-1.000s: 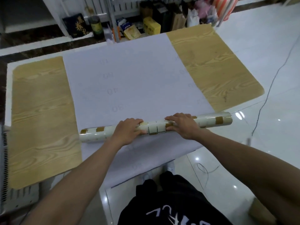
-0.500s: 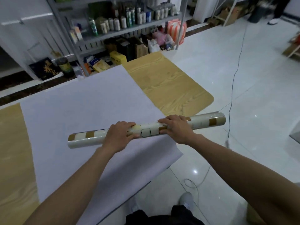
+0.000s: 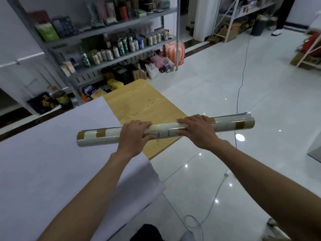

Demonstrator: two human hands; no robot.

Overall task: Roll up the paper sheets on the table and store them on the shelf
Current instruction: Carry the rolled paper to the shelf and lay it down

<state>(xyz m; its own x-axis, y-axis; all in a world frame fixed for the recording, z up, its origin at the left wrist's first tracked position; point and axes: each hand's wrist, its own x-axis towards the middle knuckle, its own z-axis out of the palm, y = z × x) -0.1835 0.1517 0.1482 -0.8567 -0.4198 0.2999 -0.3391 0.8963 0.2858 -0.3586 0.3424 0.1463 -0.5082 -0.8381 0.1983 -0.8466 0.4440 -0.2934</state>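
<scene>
Roll [image 3: 165, 130] of paper, banded white and brown, lies level across both palms, above the table [image 3: 142, 105] edge. Left hand [image 3: 136, 136] and right hand [image 3: 198, 130] clasp its middle, ends jutting past each. White sheet [image 3: 52, 153] lies flat beneath.

Both hands cover the roll's [image 3: 111, 136] middle; shelf [image 3: 104, 26] labels are unreadable (blurred); the sheet [image 3: 43, 162] runs off left.

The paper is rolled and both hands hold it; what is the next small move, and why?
Probably carry the roll toward the shelf: the left hand and the right hand grip its middle, it looks fully rolled, and the shelf stands ahead.
</scene>
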